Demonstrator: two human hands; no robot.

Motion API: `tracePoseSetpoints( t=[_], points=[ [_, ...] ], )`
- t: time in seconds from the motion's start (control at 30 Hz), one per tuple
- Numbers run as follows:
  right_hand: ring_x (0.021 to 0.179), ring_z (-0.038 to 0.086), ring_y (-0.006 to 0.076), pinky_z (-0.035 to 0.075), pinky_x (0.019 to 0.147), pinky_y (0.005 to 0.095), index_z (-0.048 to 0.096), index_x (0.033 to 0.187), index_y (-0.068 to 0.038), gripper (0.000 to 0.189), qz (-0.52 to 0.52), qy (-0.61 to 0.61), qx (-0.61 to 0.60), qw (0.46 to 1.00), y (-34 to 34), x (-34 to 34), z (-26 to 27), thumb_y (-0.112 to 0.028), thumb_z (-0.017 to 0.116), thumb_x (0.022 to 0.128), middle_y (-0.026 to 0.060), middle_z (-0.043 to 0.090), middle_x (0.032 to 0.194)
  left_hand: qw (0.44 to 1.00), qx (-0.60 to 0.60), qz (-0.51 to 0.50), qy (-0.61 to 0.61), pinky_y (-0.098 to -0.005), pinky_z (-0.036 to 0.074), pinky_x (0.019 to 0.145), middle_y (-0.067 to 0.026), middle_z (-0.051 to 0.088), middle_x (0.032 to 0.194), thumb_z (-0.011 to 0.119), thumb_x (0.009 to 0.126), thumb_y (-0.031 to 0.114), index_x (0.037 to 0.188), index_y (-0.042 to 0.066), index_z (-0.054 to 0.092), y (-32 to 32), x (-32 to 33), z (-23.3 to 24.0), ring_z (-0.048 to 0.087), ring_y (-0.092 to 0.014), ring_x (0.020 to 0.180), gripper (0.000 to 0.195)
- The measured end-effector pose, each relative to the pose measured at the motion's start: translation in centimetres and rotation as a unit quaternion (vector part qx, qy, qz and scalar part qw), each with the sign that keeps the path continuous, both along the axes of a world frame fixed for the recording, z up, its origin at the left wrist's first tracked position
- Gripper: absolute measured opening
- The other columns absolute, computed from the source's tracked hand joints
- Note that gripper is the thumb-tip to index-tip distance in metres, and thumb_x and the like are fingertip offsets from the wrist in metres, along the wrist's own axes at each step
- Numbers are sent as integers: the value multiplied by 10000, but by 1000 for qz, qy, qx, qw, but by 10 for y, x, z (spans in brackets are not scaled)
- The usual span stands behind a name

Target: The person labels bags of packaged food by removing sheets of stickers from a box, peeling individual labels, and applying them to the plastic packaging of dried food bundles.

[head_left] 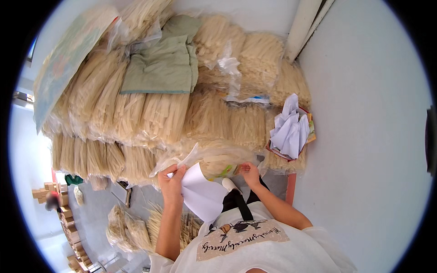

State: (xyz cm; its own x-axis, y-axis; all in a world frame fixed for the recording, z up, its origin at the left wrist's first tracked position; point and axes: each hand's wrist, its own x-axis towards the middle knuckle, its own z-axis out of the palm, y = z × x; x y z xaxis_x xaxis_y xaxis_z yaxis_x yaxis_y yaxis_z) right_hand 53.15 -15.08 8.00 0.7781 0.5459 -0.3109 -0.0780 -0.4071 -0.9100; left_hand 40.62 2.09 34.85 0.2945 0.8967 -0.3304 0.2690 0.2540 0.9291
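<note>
My left hand [172,184] grips a white sheet of paper [203,194], which hangs down towards my shirt, and the edge of a clear plastic bag [186,157]. The bag holds flat, pale dried strips [213,160] and bears a green print. At the bag's other end, my right hand [250,173] pinches its plastic between thumb and fingers. Behind the bag rise stacked bundles of the same pale strips [160,116], many wrapped in clear plastic.
Crumpled white paper [290,131] fills a container at the right, beside the wall [358,136]. A folded green cloth [160,68] lies on the stack. More bagged bundles [126,228] stand on the floor at lower left. Farther off are cardboard boxes [70,221] and a person [53,201].
</note>
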Motion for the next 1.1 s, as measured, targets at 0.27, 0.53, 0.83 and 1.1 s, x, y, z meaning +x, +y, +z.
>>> tracePoseSetpoints(
  t=[0.27,0.53,0.83,1.1],
  points=[
    [741,580,208,470,648,292,592,832,-10,120,93,-91,86,988,11,2,82,-9,624,716,101,593,859,1000,6,4,8,-227,303,492,-7,531,584,611,751,75,662,-31,618,-9,-5,1,422,-73,530,138],
    [885,513,288,429,750,340,560,846,-37,195,125,-220,84,964,17,9,112,-47,651,674,93,544,876,1000,-7,11,12,-225,314,481,-21,543,592,626,742,74,683,-42,625,-20,2,3,439,-82,526,131],
    [788,511,282,421,659,356,539,763,-43,142,194,-152,84,965,-1,11,108,-51,643,667,88,526,793,1000,-10,20,3,-224,311,482,-17,545,596,629,743,74,688,-42,626,-26,-2,1,440,-78,526,128],
    [657,537,249,456,581,316,544,665,-41,104,194,-265,151,932,-15,0,106,-21,645,657,67,530,695,999,-16,40,-5,-220,299,475,-4,521,589,614,741,43,675,-38,618,-28,-5,1,422,-70,519,104]
  ],
)
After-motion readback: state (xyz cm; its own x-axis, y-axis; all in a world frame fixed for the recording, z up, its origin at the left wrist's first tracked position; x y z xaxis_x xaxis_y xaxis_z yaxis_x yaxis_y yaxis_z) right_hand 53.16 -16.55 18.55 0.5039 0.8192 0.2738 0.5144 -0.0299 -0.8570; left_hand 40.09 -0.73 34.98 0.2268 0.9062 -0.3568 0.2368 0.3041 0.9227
